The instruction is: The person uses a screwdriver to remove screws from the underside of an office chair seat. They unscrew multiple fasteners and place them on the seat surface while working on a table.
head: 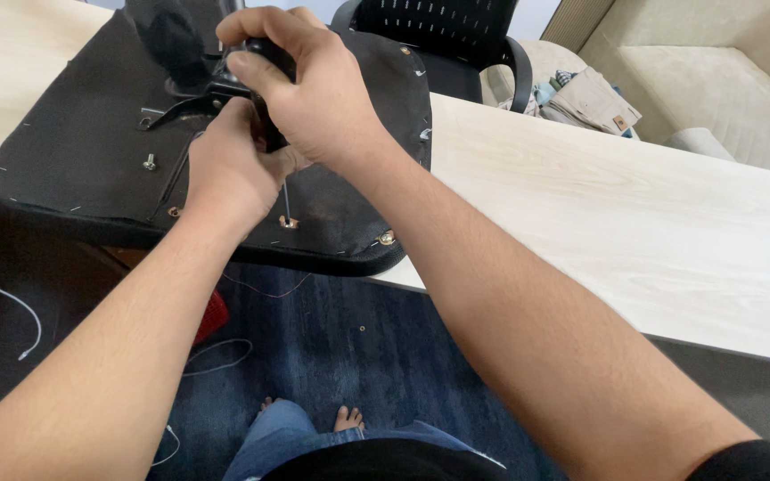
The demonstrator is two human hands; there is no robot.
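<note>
Screwdriver [271, 107] in both hands, seat [82, 151] underneath

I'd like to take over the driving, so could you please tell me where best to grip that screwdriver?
Probably by its black handle, from above: the screwdriver stands nearly upright, thin shaft down in a seat-pan hole. The right hand wraps the handle top; the left hand steadies lower down.
</note>
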